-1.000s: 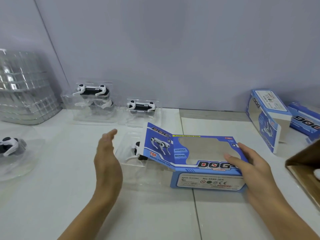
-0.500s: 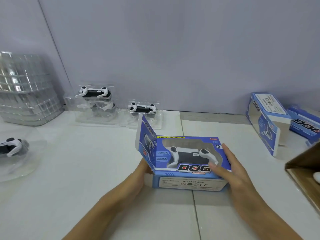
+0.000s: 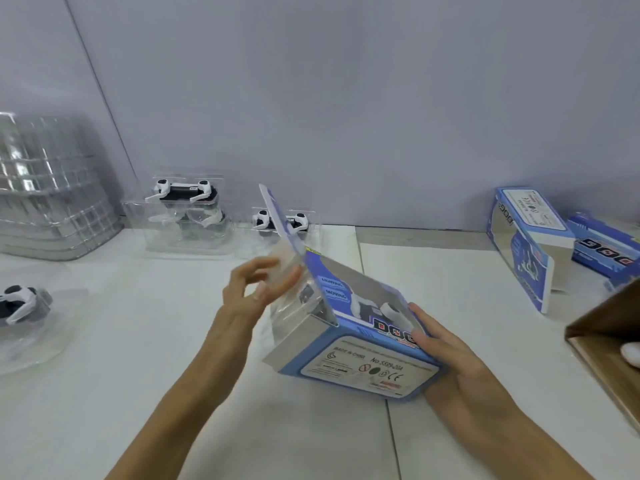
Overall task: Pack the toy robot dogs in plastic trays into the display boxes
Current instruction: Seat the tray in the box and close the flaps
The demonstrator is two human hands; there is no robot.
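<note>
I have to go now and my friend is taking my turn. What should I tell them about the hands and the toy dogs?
Right hand grips the near end of the blue display box, tilted up off the table.
Left hand is at the box's open end, fingers loosely curled by the clear tray; contact is blurred.
Done: one toy dog in its tray shows through the box window.
Left: the end flap stands open and needs closing. More trayed dogs wait: a stack of two, one behind the flap, one at far left. Other boxes lie on the right.
</note>
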